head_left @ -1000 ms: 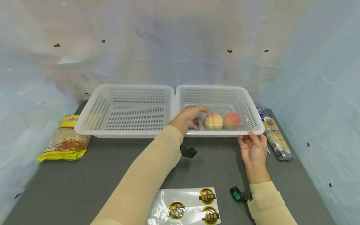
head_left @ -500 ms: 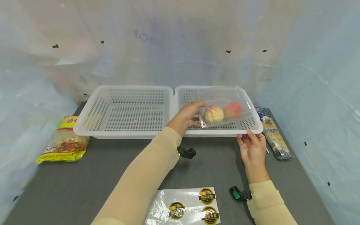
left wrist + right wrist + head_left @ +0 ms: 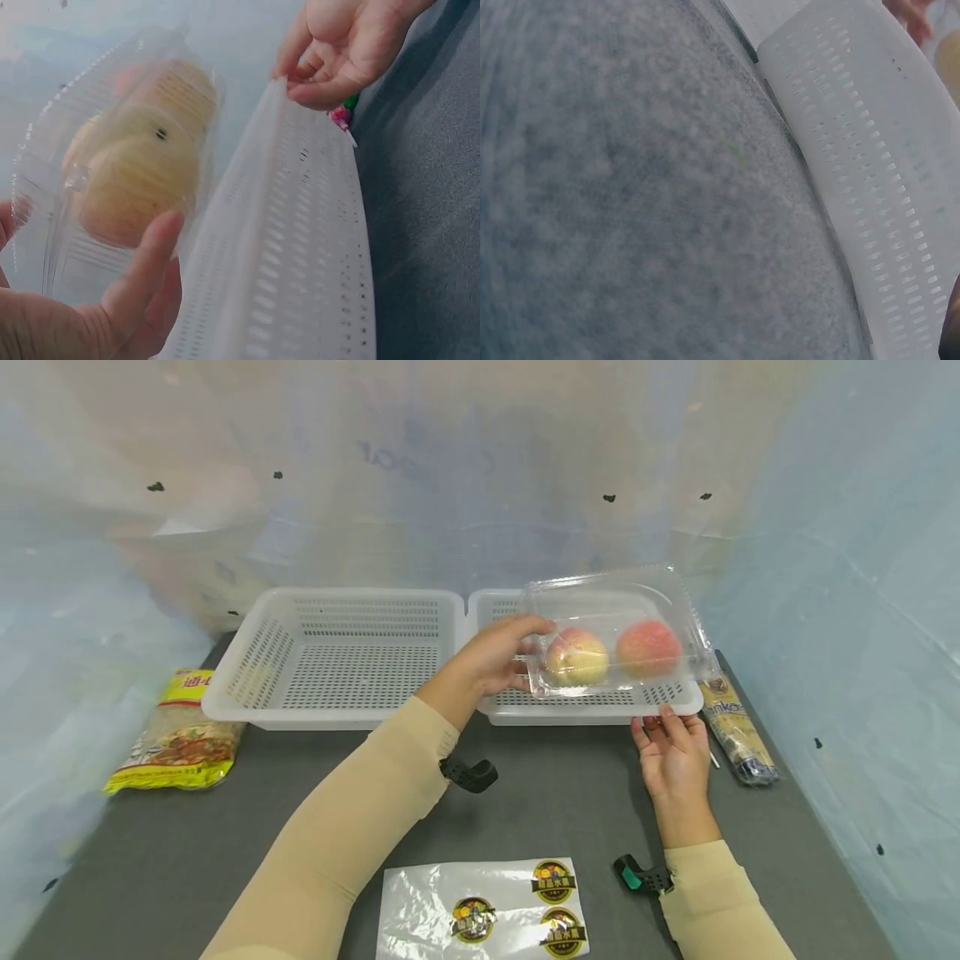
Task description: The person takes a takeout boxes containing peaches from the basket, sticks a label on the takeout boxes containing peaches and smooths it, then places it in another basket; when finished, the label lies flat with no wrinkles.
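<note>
My left hand [image 3: 498,658] grips the left end of a clear plastic fruit box [image 3: 611,602], thumb on one side and fingers on the other. Two peaches lie inside it, a yellowish peach [image 3: 576,657] near my hand and a redder peach [image 3: 648,649] to the right. The box is tilted, raised above the right white basket [image 3: 555,720]. In the left wrist view the peaches [image 3: 139,176] show through the plastic beside my fingertips [image 3: 159,232]. My right hand [image 3: 677,756] pinches the front rim of that basket near its right corner.
A second white basket [image 3: 341,720] stands to the left, side by side with the first. A yellow food bag [image 3: 180,731] lies at the far left, a pasta packet [image 3: 737,731] at the far right. A sticker sheet [image 3: 487,906] lies at the front.
My left hand has lifted the box with the peaches up out of the right basket, and it now looks larger and more tilted. My right hand has stayed at the rim.
</note>
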Available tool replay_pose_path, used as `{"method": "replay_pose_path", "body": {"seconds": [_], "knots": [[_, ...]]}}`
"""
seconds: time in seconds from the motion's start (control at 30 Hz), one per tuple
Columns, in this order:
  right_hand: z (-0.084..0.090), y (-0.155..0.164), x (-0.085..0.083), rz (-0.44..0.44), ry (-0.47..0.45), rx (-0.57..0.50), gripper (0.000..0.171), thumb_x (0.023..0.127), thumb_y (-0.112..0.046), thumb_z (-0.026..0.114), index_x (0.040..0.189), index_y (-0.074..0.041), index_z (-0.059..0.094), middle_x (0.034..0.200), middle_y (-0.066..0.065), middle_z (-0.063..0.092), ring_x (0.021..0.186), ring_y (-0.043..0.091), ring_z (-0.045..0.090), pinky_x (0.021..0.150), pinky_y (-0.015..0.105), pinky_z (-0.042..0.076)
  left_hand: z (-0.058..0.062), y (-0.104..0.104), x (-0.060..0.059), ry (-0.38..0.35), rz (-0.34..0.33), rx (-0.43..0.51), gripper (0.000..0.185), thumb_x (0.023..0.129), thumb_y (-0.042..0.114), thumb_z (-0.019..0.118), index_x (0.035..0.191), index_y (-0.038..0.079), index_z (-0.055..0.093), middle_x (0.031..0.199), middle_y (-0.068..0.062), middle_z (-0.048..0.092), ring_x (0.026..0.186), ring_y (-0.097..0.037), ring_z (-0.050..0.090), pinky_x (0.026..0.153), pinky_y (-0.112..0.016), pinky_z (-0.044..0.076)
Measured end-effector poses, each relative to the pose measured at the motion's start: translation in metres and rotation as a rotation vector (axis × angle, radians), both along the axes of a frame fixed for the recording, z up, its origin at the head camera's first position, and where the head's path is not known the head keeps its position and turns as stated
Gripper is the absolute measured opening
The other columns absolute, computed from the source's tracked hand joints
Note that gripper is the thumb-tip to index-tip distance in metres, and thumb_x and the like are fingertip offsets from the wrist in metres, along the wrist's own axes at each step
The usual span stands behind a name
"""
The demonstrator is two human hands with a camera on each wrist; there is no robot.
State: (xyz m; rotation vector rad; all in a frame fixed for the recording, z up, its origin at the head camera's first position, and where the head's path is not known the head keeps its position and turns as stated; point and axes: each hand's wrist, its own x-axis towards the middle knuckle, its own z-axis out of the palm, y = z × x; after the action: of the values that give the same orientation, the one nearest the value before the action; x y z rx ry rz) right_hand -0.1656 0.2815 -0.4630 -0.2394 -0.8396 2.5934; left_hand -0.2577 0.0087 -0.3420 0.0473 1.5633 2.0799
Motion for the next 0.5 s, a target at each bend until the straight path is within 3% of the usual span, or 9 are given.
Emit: {"method": "replay_pose_path", "body": {"seconds": [0.13,0.3,0.43,0.5], "knots": [[-0.001,0.001,0.000,0.006,0.006,0.001,0.033,0.108,0.004,0.064,0.135,0.001,0.046,0.115,0.020,0.059,0.087,0.024,0.065,0.076,0.038,0.064,0.007,-0.013,0.010,0.024,-0.029,0.009,0.060,0.100,0.032,0.077,0.151,0.018,0.050,0.147,-0.017,0.047,0.110,-0.038,0.061,0.069,-0.045,0.056],[-0.005,0.002,-0.003,0.012,0.009,-0.017,0.023,0.107,0.004,0.065,0.123,0.000,0.049,0.103,0.017,0.060,0.084,0.025,0.066,0.075,0.038,0.064,0.011,-0.032,0.027,0.079,-0.051,0.011,0.051,0.102,0.032,0.072,0.144,0.014,0.051,0.141,-0.016,0.050,0.104,-0.036,0.061,0.066,-0.044,0.058],[-0.005,0.004,-0.005,0.030,0.047,-0.016,0.022,0.109,0.007,0.060,0.129,0.001,0.053,0.112,0.017,0.064,0.090,0.025,0.070,0.075,0.038,0.064,0.011,-0.042,0.045,0.104,-0.065,0.017,0.047,0.102,0.029,0.069,0.139,0.010,0.050,0.131,-0.020,0.054,0.097,-0.034,0.063,0.068,-0.046,0.060],[-0.004,0.004,-0.006,0.046,0.103,-0.012,0.027,0.110,0.006,0.057,0.136,0.000,0.056,0.125,0.016,0.065,0.104,0.026,0.071,0.085,0.039,0.063,0.011,-0.046,0.054,0.110,-0.075,0.018,0.050,0.101,0.029,0.069,0.142,0.008,0.049,0.133,-0.022,0.054,0.100,-0.035,0.063,0.070,-0.048,0.062]]}}
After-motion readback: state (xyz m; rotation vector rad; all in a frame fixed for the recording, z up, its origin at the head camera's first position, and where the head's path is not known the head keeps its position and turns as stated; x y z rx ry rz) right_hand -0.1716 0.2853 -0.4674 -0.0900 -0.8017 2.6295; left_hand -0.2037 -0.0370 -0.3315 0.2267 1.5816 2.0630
